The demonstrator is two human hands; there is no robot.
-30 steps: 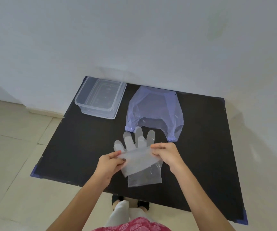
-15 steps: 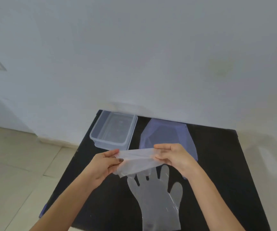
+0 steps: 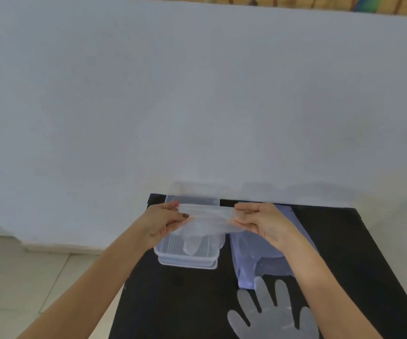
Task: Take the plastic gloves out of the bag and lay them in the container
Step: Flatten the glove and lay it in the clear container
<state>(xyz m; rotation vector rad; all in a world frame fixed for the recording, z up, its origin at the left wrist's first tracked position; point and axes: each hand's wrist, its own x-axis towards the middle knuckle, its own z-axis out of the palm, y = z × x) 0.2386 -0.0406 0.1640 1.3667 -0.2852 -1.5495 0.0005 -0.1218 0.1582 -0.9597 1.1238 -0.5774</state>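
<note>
Both hands carried glove forward, now stretched above container. Left hand, right hand pinch its cuff. Flimsy, slippery film; grip edges. Second glove near bag.

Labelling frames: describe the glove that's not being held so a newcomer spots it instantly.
Start at the black table against the white wall. On its near right part, in front of the bluish bag, a clear glove lies flat with its fingers spread. Unlike the other glove, stretched between both hands over the container, nothing touches it.
</note>
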